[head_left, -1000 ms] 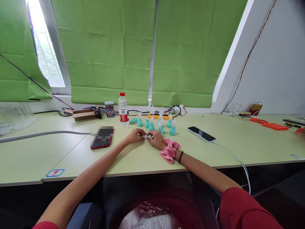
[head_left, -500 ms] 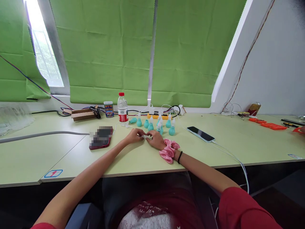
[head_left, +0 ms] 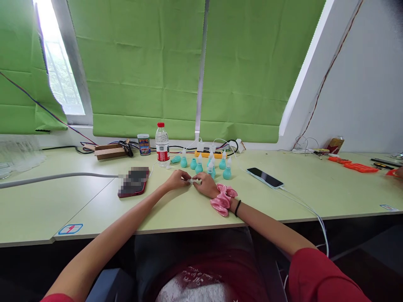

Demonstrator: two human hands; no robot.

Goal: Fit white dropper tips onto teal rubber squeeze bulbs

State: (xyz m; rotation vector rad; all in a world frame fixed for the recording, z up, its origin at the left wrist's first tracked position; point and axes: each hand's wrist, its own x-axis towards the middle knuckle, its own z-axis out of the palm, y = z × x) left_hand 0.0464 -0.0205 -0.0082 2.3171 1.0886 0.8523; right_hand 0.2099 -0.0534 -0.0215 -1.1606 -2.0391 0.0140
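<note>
Over the middle of the table, my left hand (head_left: 179, 180) and my right hand (head_left: 205, 184) nearly meet, fingers pinched. Between their fingertips is a small translucent whitish piece (head_left: 192, 181), partly covered by the fingers; its exact shape is too small to make out. Just beyond my right hand stand several turquoise squeeze bulbs (head_left: 227, 173), most with clear pointed nozzles on top. One bulb without a visible nozzle (head_left: 193, 164) stands among them, and another turquoise bulb (head_left: 176, 159) lies on its side. A pink scrunchie (head_left: 223, 200) circles my right wrist.
A red-capped water bottle (head_left: 163, 147) and a can (head_left: 144, 145) stand at the back. A red-cased phone (head_left: 133, 181) lies left, another phone (head_left: 265, 177) with a cable right. Behind the bulbs is an orange power strip (head_left: 204, 154). Another person's hand (head_left: 399, 171) shows far right.
</note>
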